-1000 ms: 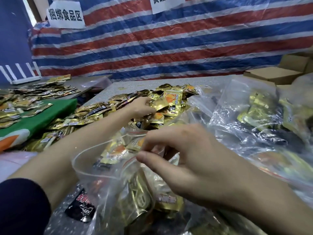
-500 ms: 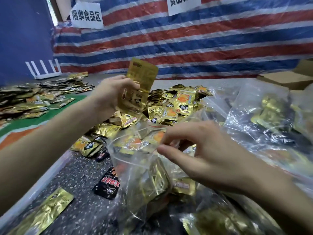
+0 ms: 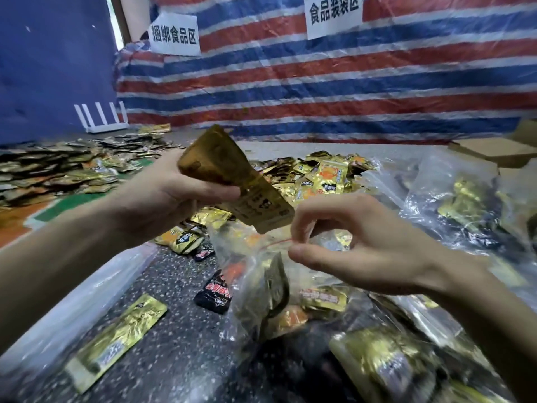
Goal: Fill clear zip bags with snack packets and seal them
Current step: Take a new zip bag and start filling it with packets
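My left hand [image 3: 162, 196] grips a long gold snack packet [image 3: 232, 178], tilted with its lower end just above the mouth of a clear zip bag [image 3: 250, 274]. My right hand [image 3: 357, 242] pinches the bag's red-lined rim between thumb and forefinger and holds it up. Several gold and orange packets lie inside the bag. A heap of loose gold and orange packets [image 3: 325, 175] sits on the table just beyond my hands.
Filled clear bags [image 3: 465, 205] pile up at the right. A gold packet [image 3: 116, 341] and a black packet [image 3: 215, 292] lie on the speckled table [image 3: 180, 359]. More packets [image 3: 72, 167] cover the left table. Cardboard boxes [image 3: 494, 149] stand far right.
My left hand picked a gold packet from the heap, lifted it, and has now brought it down toward the bag's mouth. My right hand kept its pinch on the rim.
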Demonstrator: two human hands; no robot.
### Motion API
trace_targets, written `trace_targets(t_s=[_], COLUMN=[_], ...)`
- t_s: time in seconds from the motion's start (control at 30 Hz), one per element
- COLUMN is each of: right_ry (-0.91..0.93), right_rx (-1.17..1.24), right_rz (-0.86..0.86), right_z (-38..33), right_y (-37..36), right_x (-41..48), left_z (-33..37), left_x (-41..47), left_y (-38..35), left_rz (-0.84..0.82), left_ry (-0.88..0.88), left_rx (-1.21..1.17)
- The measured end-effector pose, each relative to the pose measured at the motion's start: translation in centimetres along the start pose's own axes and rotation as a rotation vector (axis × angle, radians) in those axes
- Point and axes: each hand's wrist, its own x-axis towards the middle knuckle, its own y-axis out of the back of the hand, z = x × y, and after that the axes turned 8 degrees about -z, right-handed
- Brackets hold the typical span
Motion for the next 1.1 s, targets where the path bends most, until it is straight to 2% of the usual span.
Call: trace_targets(t_s=[0.1, 0.2, 0.3, 0.53, 0.7, 0.83, 1.0, 1.1], right_ry=[-0.004, 0.019, 0.031, 0.024, 0.031, 0.0, -0.041, -0.047], right_rx=[0.004, 0.057, 0.151, 0.252, 0.279, 0.174, -0.047, -0.152], right_rz=[0.032, 0.072, 0.038, -0.064, -0.13, -0.159, -0.153, -0.229], right_z=[-0.2, -0.3, -0.6, -2.1, -2.9, -3.4, -4.0, -4.6], right_y=[0.5, 1.0, 1.2, 1.8, 2.0, 2.2, 2.9, 2.8], right_x=[0.0, 0.0, 0.0, -0.4, -0.2, -0.3, -0.7, -0.6], left_z=[-0.2, -0.7, -0.7, 0.3, 1.3, 2.4, 4.5, 4.8], left_x=[-0.5, -0.8, -0.9, -1.5, -2.0, -2.4, -3.4, -4.0], left_y=[0.3, 0.3, -0.3, -1.0, -1.3, -0.2, 1.8, 1.8], left_rz=[-0.046, -0.176, -0.381, -0.603, -0.655, -0.632, -0.581, -0.478], left_ry=[-0.012, 0.025, 0.053, -0.003, 0.127, 0.155, -0.057, -0.187], left_rx=[0.04, 0.237, 0.439, 0.58, 0.877, 1.124, 1.184, 1.213])
